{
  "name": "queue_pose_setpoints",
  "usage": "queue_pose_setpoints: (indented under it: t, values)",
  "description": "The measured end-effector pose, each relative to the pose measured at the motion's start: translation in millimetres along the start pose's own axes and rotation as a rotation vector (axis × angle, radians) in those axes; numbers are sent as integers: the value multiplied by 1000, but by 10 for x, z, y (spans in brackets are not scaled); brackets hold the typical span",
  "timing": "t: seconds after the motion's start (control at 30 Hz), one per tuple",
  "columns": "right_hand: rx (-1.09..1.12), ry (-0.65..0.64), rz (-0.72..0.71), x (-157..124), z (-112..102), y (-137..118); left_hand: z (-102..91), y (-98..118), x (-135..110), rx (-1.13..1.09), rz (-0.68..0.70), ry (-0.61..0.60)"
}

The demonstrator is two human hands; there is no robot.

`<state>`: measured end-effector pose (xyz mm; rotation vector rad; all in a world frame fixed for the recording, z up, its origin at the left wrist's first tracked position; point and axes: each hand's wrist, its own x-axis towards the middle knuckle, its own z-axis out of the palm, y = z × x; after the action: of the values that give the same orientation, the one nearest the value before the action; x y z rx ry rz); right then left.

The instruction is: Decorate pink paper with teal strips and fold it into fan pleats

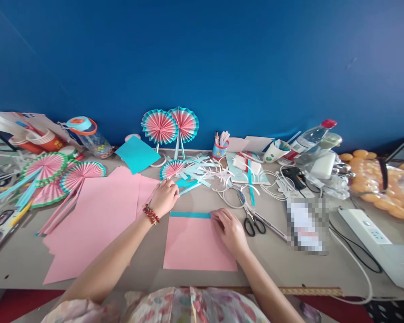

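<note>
2 pleated fans [170,126] look done, upper centre | blue-topped pink sheet [195,246] unpleated, lower centre | left grip [166,196], right grip [229,229]: cannot tell if closed

Nothing can be read — the bottle label [300,143] is too small to make out.

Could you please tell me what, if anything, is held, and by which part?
The right hand touches the pink sheet at its upper right corner, where the blue strip ends; whether it or the left hand grips anything is unclear.
</note>
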<state>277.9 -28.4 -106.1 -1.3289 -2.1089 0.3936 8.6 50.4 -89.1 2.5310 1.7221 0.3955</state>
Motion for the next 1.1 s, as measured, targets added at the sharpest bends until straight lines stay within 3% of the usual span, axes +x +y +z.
queue_pose_setpoints:
  t: [0.2,0.3,0.5,0.67,0.87,0.97,1.1]
  values:
    - [127,212,110,-26,-116,50,30,22,-95,0,-52,-6]
    - [113,248,112,-10,-199,53,67,20,-125,1,-79,-3]
    - [95,166,80,-5,-268,21,88,3,-107,-24,-73,-26]
    - [19,22,19,24,-232,-18,88,42,-130,-35,-91,-7]
    - [-251,-136,-64,44,-105,-145,128,62,-172,-71,-112,16]
    - [-313,-155,-57,44,-71,-152,126,49,-165,-105,-110,15]
    - [-234,-117,-60,64,-90,-96,66,43,-154,-155,-85,20]
